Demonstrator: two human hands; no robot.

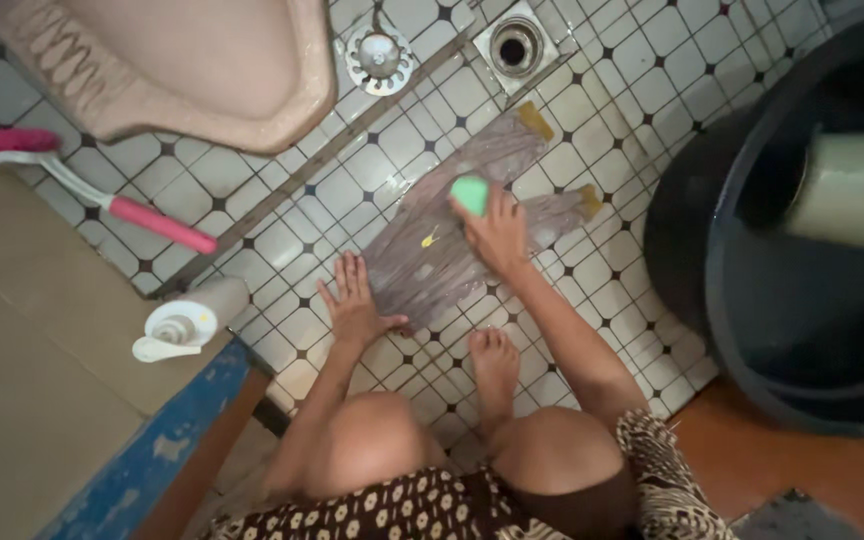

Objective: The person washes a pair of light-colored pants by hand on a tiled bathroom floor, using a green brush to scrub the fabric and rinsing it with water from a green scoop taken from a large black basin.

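A bathroom floor of small white tiles with dark corner dots (292, 240) fills the frame, a pink ceramic squat pan (167, 60) at the upper left. Near the middle lies a wet purplish-grey garment with mustard cuffs (452, 220), spread flat on the tiles. The right hand (497, 232) presses down on it, its grip closed around a small green block, probably soap (470, 193), at the fingertips. The left hand (354, 300) lies open and flat, fingers spread, its thumb side touching the garment's lower edge; it holds nothing. A pink-handled brush (102, 195) lies at left, a white plastic bottle (192, 318) below it, and a large black tub (782, 250) fills the right.
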